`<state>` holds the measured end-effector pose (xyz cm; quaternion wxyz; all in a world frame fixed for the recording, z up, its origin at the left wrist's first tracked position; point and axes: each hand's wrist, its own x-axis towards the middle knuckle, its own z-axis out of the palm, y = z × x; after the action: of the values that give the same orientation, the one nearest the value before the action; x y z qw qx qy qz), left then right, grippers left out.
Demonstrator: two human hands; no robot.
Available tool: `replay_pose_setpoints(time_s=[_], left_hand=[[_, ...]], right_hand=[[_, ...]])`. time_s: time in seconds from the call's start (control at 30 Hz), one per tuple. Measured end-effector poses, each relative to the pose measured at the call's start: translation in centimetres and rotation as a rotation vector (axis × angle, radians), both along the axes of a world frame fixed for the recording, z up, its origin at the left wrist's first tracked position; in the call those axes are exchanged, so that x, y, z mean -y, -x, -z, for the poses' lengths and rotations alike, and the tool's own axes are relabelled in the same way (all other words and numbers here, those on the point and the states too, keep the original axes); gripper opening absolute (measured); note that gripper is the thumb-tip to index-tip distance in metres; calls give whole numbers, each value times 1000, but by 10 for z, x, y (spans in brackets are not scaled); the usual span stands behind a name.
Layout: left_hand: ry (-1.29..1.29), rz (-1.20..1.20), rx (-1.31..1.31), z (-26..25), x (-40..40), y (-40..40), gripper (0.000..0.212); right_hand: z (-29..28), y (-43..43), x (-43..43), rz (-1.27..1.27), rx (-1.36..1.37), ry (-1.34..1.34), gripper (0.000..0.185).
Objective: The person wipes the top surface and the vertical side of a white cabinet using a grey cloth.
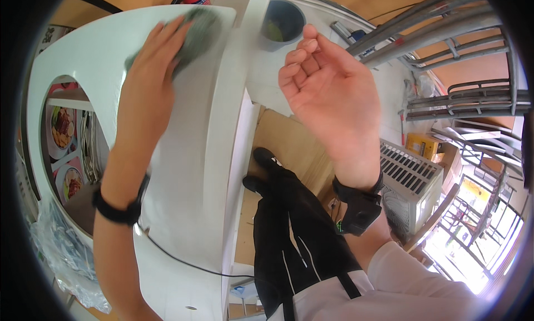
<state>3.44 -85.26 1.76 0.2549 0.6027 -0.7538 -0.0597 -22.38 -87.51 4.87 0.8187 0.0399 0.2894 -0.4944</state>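
Observation:
My left hand (156, 71) lies flat over a grey-green cloth (200, 35), pressing it against the glossy white countertop (179, 154) near its far end. The cloth is blurred and partly hidden under my fingers. Off to the right, my right hand (329, 87) is raised in the air with the palm turned up. Its fingers curl loosely, and nothing is in it. A black band circles each wrist, and the right one carries a black device (358, 212). An oval opening (89, 100) cuts through the counter on the left.
A grey bucket (283, 23) stands on the floor beyond the counter. Metal frames (459, 100) lean at the right, above an air-conditioner outdoor unit (411, 179). A black cable (187, 260) crosses the counter's near part. Cardboard (288, 137) covers the floor by my feet. Plastic wrap (66, 246) hangs lower left.

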Motion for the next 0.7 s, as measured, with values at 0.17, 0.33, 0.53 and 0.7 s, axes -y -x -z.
replay_pose_setpoints(time_s=[0.17, 0.33, 0.53, 0.7], left_hand=[[-1, -23, -144, -13, 46, 38, 46], [4, 0, -149, 9, 32, 29, 51], [-101, -49, -112, -6, -35, 39, 54], [-269, -107, -124, -21, -73, 49, 57]], right_hand=[[0, -14, -15, 4, 21, -26, 18], [4, -15, -29, 16, -102, -81, 20], [18, -2, -33, 81, -719, 164, 24], [23, 12, -29, 82, -776, 163, 25]])
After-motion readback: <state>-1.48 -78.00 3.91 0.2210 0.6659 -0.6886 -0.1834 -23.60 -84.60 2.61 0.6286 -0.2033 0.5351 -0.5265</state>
